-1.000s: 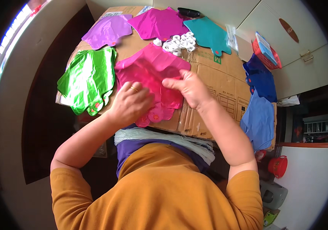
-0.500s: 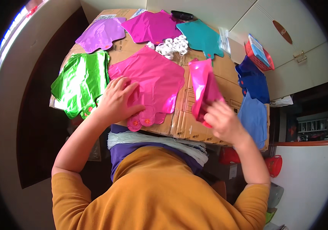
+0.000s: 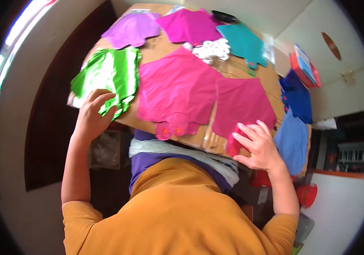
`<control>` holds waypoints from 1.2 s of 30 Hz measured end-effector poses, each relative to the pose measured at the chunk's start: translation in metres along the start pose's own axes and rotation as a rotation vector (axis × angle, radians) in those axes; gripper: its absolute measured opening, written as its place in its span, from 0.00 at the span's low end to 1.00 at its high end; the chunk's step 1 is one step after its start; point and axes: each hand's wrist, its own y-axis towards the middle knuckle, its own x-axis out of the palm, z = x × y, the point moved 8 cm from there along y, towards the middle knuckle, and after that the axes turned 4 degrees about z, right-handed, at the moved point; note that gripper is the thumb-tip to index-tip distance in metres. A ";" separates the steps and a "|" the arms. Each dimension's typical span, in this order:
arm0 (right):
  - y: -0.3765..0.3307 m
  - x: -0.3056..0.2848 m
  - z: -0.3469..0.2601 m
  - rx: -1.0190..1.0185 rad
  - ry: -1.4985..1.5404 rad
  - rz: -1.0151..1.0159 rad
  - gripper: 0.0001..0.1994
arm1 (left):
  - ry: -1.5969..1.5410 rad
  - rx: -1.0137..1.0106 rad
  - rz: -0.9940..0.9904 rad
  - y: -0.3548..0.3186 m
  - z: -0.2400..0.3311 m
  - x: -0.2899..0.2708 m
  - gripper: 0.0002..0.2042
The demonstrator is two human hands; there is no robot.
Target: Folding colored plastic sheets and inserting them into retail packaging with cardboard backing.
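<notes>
a pink sheet point(image 3: 243, 102) has flattened out, right hand point(image 3: 259, 148) splayed at it, left hand point(image 3: 93, 115) unclenched

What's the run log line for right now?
left grip: open, near green foil sheets | right grip: open, at rightmost pink foil sheet | contact: unclear

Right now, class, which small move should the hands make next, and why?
Probably lift the right hand off the right-hand pink sheet: the sheet lies spread on the cardboard, and the fingers are parted at its lower end. The left hand is at the green sheets.
</notes>
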 end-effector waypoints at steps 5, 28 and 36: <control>0.004 0.002 0.006 -0.019 0.105 -0.036 0.31 | 0.030 0.045 -0.137 -0.017 -0.017 0.007 0.17; 0.328 0.125 -0.131 -0.172 0.911 -0.242 0.13 | -0.452 -0.531 -0.330 0.000 -0.089 0.021 0.09; 0.325 0.117 -0.137 -0.220 0.828 -0.238 0.16 | -0.101 -0.385 -0.218 0.030 -0.063 0.008 0.08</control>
